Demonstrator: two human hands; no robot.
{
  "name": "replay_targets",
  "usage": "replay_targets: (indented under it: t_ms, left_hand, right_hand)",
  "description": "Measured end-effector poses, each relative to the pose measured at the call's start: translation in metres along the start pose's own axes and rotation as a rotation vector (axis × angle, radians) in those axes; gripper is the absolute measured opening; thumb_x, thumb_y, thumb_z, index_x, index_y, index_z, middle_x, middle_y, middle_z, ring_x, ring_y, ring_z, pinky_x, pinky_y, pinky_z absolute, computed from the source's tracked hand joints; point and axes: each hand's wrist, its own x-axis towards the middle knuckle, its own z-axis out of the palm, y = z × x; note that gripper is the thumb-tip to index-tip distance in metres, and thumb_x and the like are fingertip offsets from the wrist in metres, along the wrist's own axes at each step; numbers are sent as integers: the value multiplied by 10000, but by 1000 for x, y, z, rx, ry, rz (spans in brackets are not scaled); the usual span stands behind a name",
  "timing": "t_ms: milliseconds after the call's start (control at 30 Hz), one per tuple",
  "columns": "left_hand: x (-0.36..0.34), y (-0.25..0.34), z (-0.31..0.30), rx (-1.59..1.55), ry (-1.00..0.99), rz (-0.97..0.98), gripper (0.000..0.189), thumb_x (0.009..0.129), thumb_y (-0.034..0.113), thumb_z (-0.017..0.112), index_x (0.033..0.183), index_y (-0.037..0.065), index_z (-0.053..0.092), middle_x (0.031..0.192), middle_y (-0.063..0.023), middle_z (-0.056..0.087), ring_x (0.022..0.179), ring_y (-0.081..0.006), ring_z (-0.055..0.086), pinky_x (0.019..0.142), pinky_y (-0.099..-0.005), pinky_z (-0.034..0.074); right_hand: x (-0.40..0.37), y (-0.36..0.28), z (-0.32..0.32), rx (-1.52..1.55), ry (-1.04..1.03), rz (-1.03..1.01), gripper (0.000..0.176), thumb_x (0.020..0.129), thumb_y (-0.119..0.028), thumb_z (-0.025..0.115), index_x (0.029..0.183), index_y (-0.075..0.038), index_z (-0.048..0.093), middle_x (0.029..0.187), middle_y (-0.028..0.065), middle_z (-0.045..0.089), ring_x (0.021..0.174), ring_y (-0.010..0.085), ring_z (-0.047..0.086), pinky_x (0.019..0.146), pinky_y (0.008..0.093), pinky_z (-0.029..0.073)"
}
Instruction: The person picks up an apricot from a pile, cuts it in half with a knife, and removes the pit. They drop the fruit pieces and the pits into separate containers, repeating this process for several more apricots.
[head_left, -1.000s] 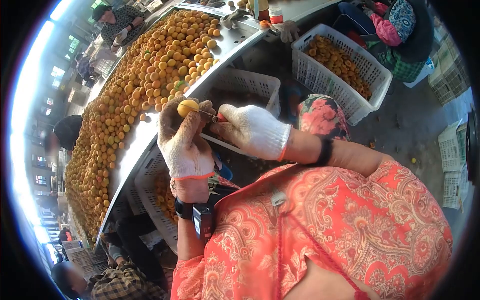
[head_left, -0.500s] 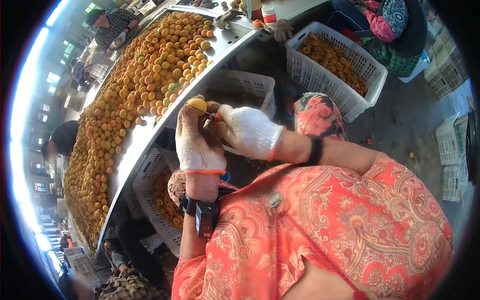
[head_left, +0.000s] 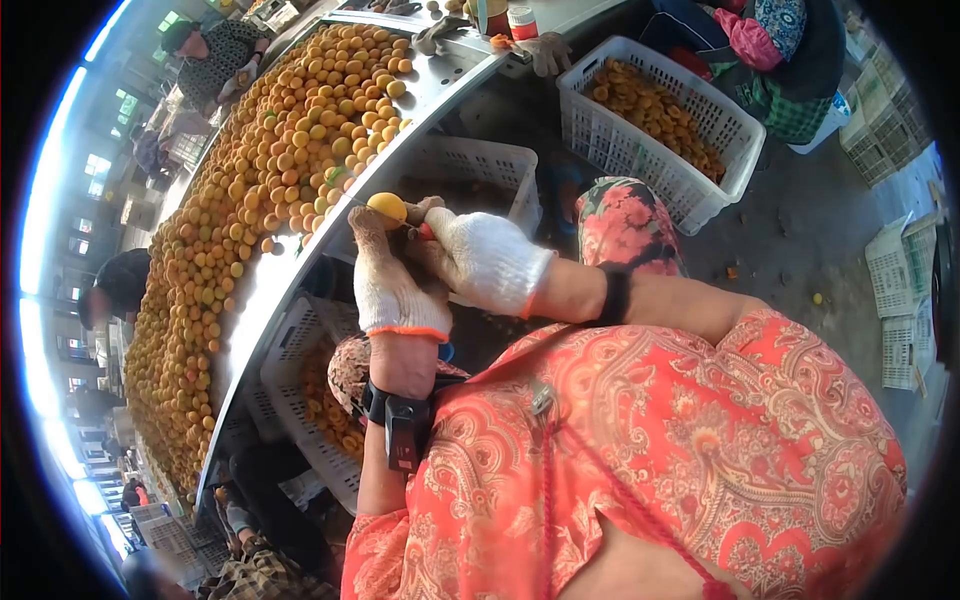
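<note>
A yellow-orange apricot [head_left: 387,209] sits between my gloved hands, just inside the metal table edge. My left hand [head_left: 395,285], in a white glove with browned fingers, closes around the fruit from below. My right hand [head_left: 490,255], gloved the same way, is closed on a small red-handled knife [head_left: 427,231] beside the apricot. Most of the knife is hidden by the fingers; a thin line like its blade shows past the fruit. Past the hands, many whole apricots [head_left: 290,150] are heaped on the metal table [head_left: 262,300].
A white crate [head_left: 735,185] of halved apricots stands at upper right. Another crate [head_left: 290,380] with halves is below the table edge, and a crate [head_left: 500,160] stands behind my hands. Grey gloves [head_left: 548,52] lie near a red-and-white jar [head_left: 522,22]. Other people sit around the table.
The view has shifted slightly, moving most things a little left and up. More of the apricot's face shows above the fingers. Both hands keep their hold.
</note>
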Motion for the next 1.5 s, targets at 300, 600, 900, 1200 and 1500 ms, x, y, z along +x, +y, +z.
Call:
replay_targets:
  t_ms: [300,600,900,1200,1500]
  left_hand:
    - [3,1,-5,191,-169,244,284,1012,170,572,1255,23,578,1055,-93,652,967,-206,638,751,-320,546]
    - [9,-3,1,-22,-31,-2,312,1012,252,574,1234,33,589,1023,-134,648,883,-238,629,779,-343,544]
    - [2,-12,-5,99,-128,12,449,995,401,587,1224,15,574,1220,-194,634,1144,-285,594,1021,-445,476]
    - [18,-6,-14,-27,178,31,415,970,439,619,1102,46,631,1021,-117,681,890,-240,654,835,-401,564]
    - [-9,-9,15,566,-166,267,279,1035,166,528,1277,38,583,911,-13,646,668,-61,559,565,-201,447]
  right_hand:
    - [-1,0,-3,83,-13,-7,301,975,-275,573,1106,-4,571,847,259,660,845,436,649,689,486,499]
    - [4,2,3,133,52,20,371,968,-259,581,1249,-17,561,868,234,682,822,415,663,685,469,523]
    - [2,12,12,38,47,16,265,969,-268,575,1012,-6,561,801,247,665,777,443,651,640,513,496]
    - [-1,-2,-6,90,42,-76,320,961,-325,589,1011,-9,600,834,233,684,803,427,666,691,491,519]
    - [19,-22,-34,319,291,-64,229,1011,-237,595,932,-26,556,688,33,479,665,78,427,559,284,400]
